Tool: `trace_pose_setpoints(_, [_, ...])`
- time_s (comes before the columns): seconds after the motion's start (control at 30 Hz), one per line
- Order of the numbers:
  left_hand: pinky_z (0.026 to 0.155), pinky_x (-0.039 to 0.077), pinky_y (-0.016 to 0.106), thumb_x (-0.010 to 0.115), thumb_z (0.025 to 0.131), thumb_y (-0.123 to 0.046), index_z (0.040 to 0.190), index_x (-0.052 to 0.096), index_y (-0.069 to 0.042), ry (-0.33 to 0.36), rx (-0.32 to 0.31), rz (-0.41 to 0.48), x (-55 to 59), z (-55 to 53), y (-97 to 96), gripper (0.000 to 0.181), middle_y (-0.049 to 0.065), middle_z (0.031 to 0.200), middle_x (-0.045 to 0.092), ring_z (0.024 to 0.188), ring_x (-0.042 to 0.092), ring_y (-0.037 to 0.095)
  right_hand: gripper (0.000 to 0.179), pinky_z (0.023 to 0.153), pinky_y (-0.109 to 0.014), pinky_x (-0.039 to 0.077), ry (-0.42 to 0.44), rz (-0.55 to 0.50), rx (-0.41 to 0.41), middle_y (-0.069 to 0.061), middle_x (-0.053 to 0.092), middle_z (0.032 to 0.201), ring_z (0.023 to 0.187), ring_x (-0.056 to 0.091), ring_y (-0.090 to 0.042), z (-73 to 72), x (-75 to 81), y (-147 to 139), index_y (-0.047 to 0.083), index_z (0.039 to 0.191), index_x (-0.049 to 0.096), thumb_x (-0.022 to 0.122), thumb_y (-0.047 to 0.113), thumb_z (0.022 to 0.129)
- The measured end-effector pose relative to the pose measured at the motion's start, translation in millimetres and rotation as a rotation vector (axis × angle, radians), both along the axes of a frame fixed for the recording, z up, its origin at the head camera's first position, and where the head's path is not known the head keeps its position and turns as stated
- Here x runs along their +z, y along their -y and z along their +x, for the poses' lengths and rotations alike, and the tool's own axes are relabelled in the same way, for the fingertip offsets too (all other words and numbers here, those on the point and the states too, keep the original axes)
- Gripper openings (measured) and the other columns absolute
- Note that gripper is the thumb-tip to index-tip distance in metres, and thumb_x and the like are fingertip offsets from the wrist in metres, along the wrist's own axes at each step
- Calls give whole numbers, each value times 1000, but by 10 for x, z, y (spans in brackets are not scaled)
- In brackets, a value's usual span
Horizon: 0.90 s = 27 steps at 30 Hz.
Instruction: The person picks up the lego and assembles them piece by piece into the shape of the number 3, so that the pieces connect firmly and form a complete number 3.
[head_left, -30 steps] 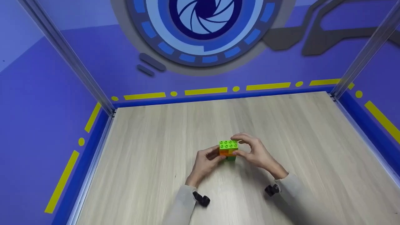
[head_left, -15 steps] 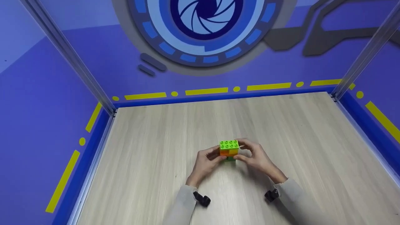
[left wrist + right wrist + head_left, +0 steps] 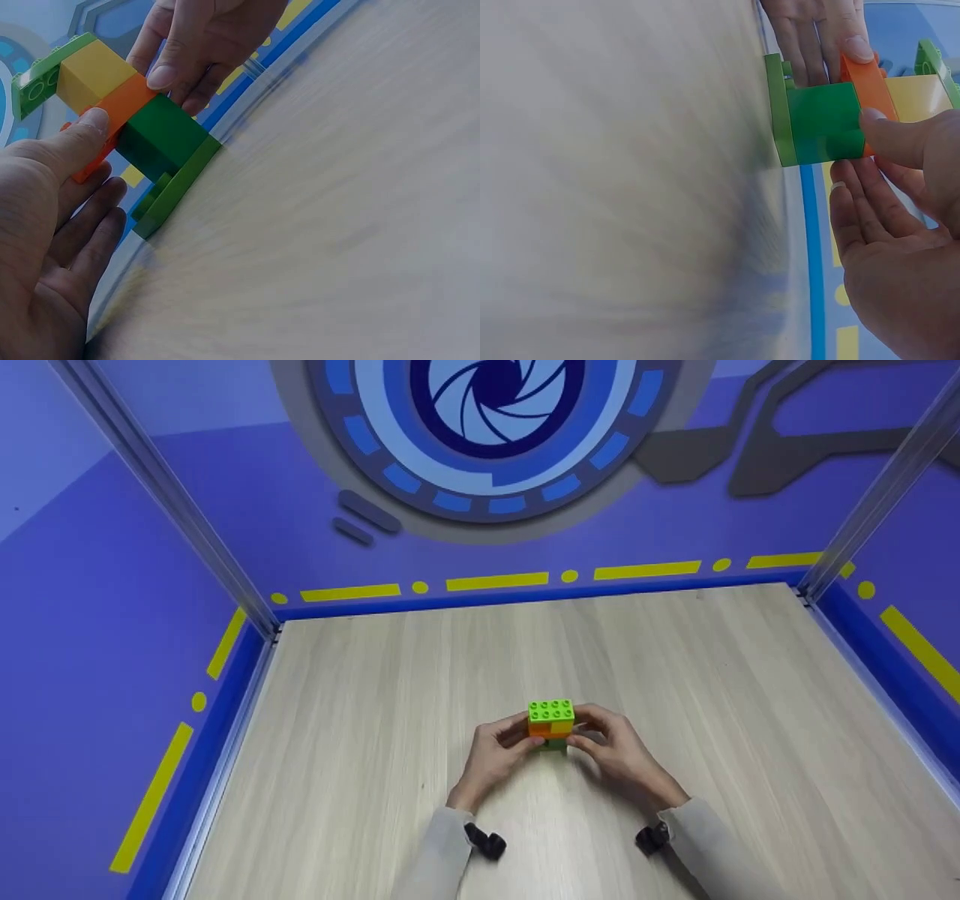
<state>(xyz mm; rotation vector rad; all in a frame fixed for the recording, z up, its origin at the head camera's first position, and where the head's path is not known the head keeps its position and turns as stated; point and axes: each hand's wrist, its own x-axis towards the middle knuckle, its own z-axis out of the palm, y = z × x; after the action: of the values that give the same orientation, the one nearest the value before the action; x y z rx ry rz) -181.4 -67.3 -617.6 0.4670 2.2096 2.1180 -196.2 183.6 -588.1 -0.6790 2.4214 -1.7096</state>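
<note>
A small stack of toy building bricks (image 3: 551, 727) stands on the table, with both hands around it. From the bottom, the left wrist view shows a green base plate (image 3: 180, 187), a dark green brick (image 3: 161, 135), an orange brick (image 3: 129, 99), a yellow brick (image 3: 94, 73) and a light green studded plate (image 3: 551, 710) on top. My left hand (image 3: 491, 754) holds the orange brick, thumb in front and fingers behind. On the other side my right hand (image 3: 626, 750) grips the stack, its thumb where orange meets dark green. Its fingertips are partly hidden behind the bricks.
The pale wooden table (image 3: 375, 720) stretches around the stack on all sides. Blue panels (image 3: 480, 555) with yellow dashes enclose its back and sides, joined by metal corner posts (image 3: 180, 510). A black wrist camera (image 3: 486, 840) sits at the left cuff, another camera (image 3: 652, 838) at the right.
My right hand has come down from the top plate's right edge to grip lower on the stack. My left hand and the stack stay nearly in place.
</note>
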Motion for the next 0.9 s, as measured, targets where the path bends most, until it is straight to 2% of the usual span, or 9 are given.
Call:
trace_pose_setpoints(0.23, [101,59,29,80,96,-13,144,67,-10,4,6,13,-3,-14,-14,50,11,139,72,124,72,22,39,107,-52,56,4,-10,-7,-9,71,132,122,67,-24,-8,4,-7,11,135,69,77,5,97])
trace_pose_setpoints(0.5, [102,59,30,79,97,-17,144,68,-12,7,-6,-2,34,8,4,48,10,139,72,125,72,23,37,107,-45,56,-3,11,2,-6,72,129,120,67,-23,19,23,-26,14,135,69,75,9,99])
trace_pose_setpoints(0.63, [102,58,29,79,97,-20,143,69,-15,15,-12,-28,68,5,25,47,7,138,73,125,72,20,37,108,-42,56,7,12,12,-6,72,131,122,68,-22,19,46,-19,14,136,69,74,9,100])
trace_pose_setpoints(0.83, [102,59,29,80,97,-21,143,69,-16,9,-36,-49,159,-55,72,47,6,136,74,123,73,19,36,108,-47,56,3,-14,27,-12,72,131,122,69,-27,-23,99,11,9,137,68,73,10,101])
trace_pose_setpoints(0.9, [102,59,29,80,97,-23,143,69,-16,9,-41,-59,194,-79,91,47,6,136,74,123,73,18,36,107,-44,57,-4,-14,29,-12,73,130,121,70,-29,-38,118,18,7,137,67,73,11,102])
